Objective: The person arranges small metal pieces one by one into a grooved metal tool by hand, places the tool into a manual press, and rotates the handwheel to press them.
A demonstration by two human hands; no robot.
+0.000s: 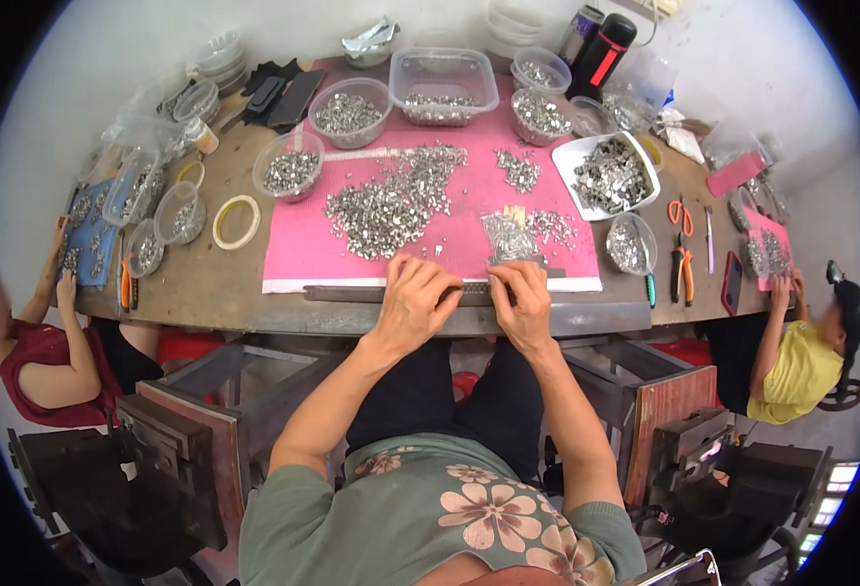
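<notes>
Both of my hands are at the table's front edge, over a long dark metal strip with a row of small notches between them. My left hand bends over the strip, its thumb and fingertips drawn together; what they pinch, if anything, is hidden. A short gap away, my right hand is also closed, thumb against fingers at the strip; its fingertips hide what is there. Just beyond it lies a pile of thin silvery pieces. A large heap of small shiny metal parts spreads over the pink mat.
Plastic bowls of metal parts and a clear tub stand behind. At right are a white tray, orange-handled pliers and a phone. A tape roll lies left. Co-workers sit at both sides.
</notes>
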